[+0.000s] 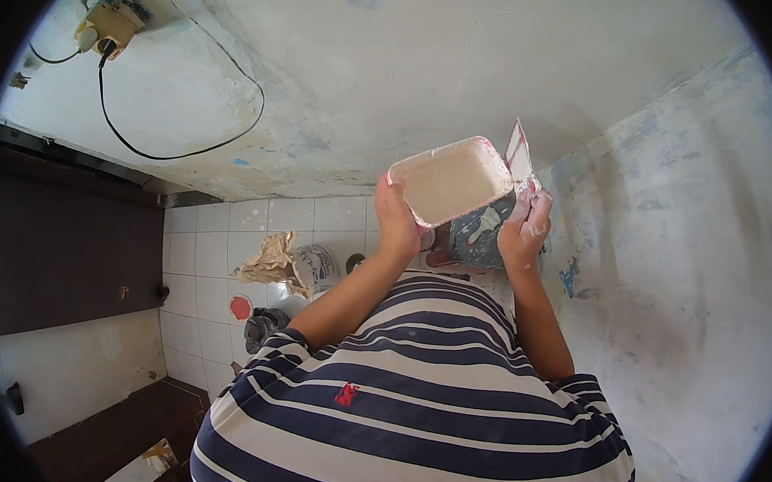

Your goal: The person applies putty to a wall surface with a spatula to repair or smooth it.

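Note:
My left hand [396, 217] grips the left end of a shallow rectangular tub [490, 159], tilted in front of me. A smooth off-white paste [447, 185] covers its bottom, and dried smears coat the rim. At the tub's right end, my right hand [525, 230] is closed round a putty knife [519, 152]. Its flat, whitened blade points up, right beside the tub's edge. White paste smears the right fingers, and the knife's handle is mostly hidden by them.
Below the tub stands a paint-spattered blue-grey surface [465, 246] bearing a paintbrush [484, 225]. On the tiled floor are a bucket [314, 267], crumpled brown paper [267, 260], a red round lid [240, 307] and a black bag [266, 326]. A black cord [233, 134] hangs from a wall socket [112, 25].

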Motion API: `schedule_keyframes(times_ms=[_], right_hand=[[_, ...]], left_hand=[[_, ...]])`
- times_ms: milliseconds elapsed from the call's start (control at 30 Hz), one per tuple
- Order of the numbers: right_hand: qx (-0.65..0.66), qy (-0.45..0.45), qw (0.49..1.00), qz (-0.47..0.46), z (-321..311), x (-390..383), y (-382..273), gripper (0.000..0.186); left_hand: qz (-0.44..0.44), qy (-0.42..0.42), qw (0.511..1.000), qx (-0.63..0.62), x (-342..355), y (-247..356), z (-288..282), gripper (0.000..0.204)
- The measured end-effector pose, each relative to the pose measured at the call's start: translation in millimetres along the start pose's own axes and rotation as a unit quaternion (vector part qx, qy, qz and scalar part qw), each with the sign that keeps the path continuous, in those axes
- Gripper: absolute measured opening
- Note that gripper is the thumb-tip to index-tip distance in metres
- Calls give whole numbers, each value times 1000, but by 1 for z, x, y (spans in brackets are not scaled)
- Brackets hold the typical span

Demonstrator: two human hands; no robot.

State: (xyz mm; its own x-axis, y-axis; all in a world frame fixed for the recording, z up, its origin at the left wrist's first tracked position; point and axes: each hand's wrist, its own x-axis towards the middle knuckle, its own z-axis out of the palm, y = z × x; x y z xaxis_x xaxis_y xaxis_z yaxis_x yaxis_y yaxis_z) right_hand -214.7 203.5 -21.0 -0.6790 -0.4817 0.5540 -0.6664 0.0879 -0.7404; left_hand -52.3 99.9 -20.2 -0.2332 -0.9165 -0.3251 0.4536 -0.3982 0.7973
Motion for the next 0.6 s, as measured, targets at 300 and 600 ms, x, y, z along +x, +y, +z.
schedule_keyframes(times_ms=[300, 600], right_hand=[[-10, -102, 994, -20, -7, -8, 3, 32], [5, -95, 987, -128, -4, -10, 26, 41]], left_hand=[[-9, 10, 1000, -26, 3, -10, -5, 42], [-3, -4, 999, -49, 10, -21, -19, 48]])
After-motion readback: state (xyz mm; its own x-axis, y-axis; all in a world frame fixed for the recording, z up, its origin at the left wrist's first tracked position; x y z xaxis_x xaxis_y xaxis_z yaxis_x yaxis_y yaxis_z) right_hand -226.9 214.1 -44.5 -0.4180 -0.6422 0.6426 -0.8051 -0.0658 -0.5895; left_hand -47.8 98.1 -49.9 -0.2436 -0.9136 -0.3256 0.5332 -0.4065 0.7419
